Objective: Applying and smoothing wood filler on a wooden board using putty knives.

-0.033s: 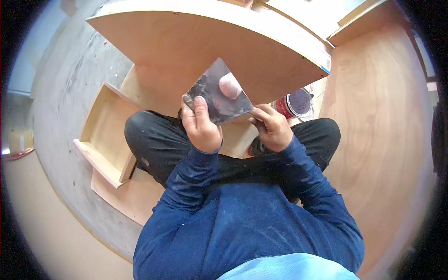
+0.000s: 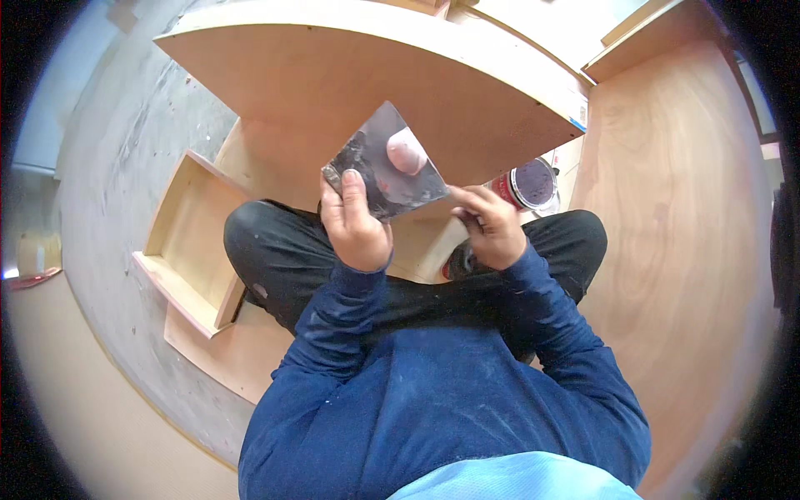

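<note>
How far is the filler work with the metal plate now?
Done: a pinkish dab of filler already sits on the metal plate, and the can stands open by the knee. In hand: the left hand holds the plate while the right hand touches its corner. Left: no filler shows yet on the curved plywood panel.

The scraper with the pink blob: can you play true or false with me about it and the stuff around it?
1. The left hand holds the metal scraper blade. True.
2. The blob of pink putty sits on the blade. True.
3. The open can is on the person's left. False: it stands on the right, past the right hand.
4. The wooden drawer box is full of tools. False: nothing shows inside it.
5. The person wears a red top. False: the sleeves are dark blue.
</note>
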`<state>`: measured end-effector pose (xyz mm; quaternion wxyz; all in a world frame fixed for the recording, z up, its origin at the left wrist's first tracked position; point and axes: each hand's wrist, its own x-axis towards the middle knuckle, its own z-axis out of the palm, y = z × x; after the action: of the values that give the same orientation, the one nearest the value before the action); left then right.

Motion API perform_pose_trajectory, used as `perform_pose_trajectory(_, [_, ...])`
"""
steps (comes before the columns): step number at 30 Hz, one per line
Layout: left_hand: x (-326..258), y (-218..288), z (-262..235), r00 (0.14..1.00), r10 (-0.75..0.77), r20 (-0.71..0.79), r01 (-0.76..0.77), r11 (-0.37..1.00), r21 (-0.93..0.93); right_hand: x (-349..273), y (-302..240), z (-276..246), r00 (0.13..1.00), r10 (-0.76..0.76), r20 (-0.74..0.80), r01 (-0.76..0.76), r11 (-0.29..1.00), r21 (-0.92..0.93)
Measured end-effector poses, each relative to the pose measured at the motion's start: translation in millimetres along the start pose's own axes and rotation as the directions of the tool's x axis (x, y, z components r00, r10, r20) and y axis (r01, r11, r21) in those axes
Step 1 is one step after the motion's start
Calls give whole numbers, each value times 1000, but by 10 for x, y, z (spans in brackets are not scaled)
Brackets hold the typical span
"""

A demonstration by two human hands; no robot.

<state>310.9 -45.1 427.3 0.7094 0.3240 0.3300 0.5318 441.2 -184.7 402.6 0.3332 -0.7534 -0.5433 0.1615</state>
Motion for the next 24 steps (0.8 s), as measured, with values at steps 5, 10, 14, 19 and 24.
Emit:
perform_pose_trajectory(5, [373, 219, 4, 944, -141, 300, 177, 980, -95, -35, -11, -557, 944, 94, -317, 40, 920, 389])
perform_pose_trajectory(10, [479, 613, 352, 875, -218, 432, 236, 972, 11, -180, 6, -844, 934, 192, -302, 142, 576, 805])
perform_pose_trajectory(14, [513, 627, 589, 816, -262, 516, 287, 957, 33, -248, -116, -806, 975, 10, -222, 217, 178, 960])
perform_pose_trajectory(19, [741, 537, 808, 793, -165, 587, 181, 983, 31, 1, -237, -1183, 932, -243, -271, 362, 692, 624])
perform_pose_trajectory(24, [925, 514, 1129, 787, -80, 611, 72, 997, 38, 495, -590, -1612, 908, -356, -220, 357, 933, -34])
